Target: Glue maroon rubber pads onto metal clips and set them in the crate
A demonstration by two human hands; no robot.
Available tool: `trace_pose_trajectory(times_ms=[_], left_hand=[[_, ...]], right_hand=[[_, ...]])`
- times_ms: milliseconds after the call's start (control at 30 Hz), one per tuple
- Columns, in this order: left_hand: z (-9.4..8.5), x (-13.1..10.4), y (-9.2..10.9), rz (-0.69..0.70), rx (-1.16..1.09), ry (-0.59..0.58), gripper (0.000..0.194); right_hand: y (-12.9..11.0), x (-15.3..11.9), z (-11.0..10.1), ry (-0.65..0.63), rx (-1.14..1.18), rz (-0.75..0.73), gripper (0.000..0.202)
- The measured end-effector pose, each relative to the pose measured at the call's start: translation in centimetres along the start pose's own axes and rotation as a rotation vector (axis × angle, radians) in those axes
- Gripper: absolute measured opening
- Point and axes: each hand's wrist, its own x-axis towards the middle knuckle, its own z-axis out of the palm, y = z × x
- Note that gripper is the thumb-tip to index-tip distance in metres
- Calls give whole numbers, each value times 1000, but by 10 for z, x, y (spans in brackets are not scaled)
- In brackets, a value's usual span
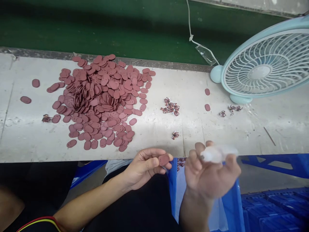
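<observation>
My left hand (146, 167) pinches a reddish-brown oval piece (164, 160) with small holes, just in front of the table's edge. Beside it on the right, my right hand (207, 178) is raised, its fingers around a small whitish translucent bottle (218, 153) that is blurred by motion. On the table, to the left, spreads a large pile of the same oval pieces (111, 85). Nearer my hands lie a cluster of small dark brown parts with shiny bits (170, 107) and a smaller clump of them (175, 135).
A light-blue fan (259, 71) stands at the right, its white cord (190, 24) running back over a green surface (135, 42). Two loose ovals and more small parts (235, 109) lie near it. Below the table's edge is a blue bin (231, 206) with a pale liner.
</observation>
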Motion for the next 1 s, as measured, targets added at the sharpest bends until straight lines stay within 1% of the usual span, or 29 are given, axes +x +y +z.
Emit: trace_pose_trajectory(times_ms=[100, 133, 167, 200, 267, 300, 333, 367, 400, 467, 500, 533, 567, 633, 667, 700, 733, 767, 800, 867, 900, 933, 1000], left_hand=[[-4, -1, 4, 14, -7, 45, 23], [-6, -2, 6, 23, -7, 68, 23], [-8, -2, 7, 35, -4, 97, 23], [-10, -3, 9, 47, 0, 126, 23], [-15, -4, 11, 71, 7, 178, 23], [-18, -4, 13, 82, 10, 199, 23], [-20, -5, 14, 94, 13, 215, 22], [-22, -5, 16, 105, 16, 227, 22], [-23, -6, 18, 114, 19, 235, 22], [-25, -7, 22, 119, 26, 241, 23], [-25, -7, 24, 118, 28, 238, 23], [-25, -7, 26, 116, 30, 231, 23], [-24, -7, 28, 116, 32, 224, 23], [-23, -7, 31, 119, 37, 212, 23], [-22, -7, 31, 121, 40, 208, 22], [-22, -7, 31, 120, 44, 206, 22], [-22, -7, 31, 118, 48, 203, 22], [-21, -8, 30, 116, 51, 198, 21], [-21, -8, 29, 116, 54, 192, 21], [-21, -9, 27, 121, 69, 186, 21], [-21, -9, 26, 126, 86, 188, 22], [-20, -9, 25, 134, 109, 192, 22], [-18, -9, 23, 164, 188, 199, 22]], right_hand=[[-10, 43, -45, -118, 580, 280, 31], [-11, 57, -60, -185, 761, 371, 31], [-11, 70, -73, -238, 846, 471, 30], [-11, 79, -83, -266, 888, 498, 32], [-9, 87, -93, -305, 910, 517, 36], [-8, 85, -93, -311, 903, 483, 37], [-6, 79, -90, -312, 840, 423, 37], [-4, 71, -85, -308, 665, 324, 34], [-1, 62, -79, -295, 402, 199, 31], [4, 45, -64, -237, -204, -49, 24], [6, 40, -58, -223, -519, -151, 23], [7, 38, -52, -242, -815, -224, 25], [8, 39, -48, -297, -1098, -291, 32], [7, 47, -45, -493, -1662, -416, 45], [5, 53, -45, -603, -1881, -463, 47], [4, 58, -46, -695, -2007, -484, 47], [2, 62, -48, -749, -2075, -496, 45], [0, 64, -49, -763, -2104, -505, 41], [-1, 64, -49, -739, -2102, -509, 36], [-4, 56, -46, -605, -1992, -489, 27], [-4, 49, -42, -516, -1882, -465, 22], [-4, 40, -37, -421, -1739, -425, 17], [-2, 19, -23, -267, -1394, -290, 10]])
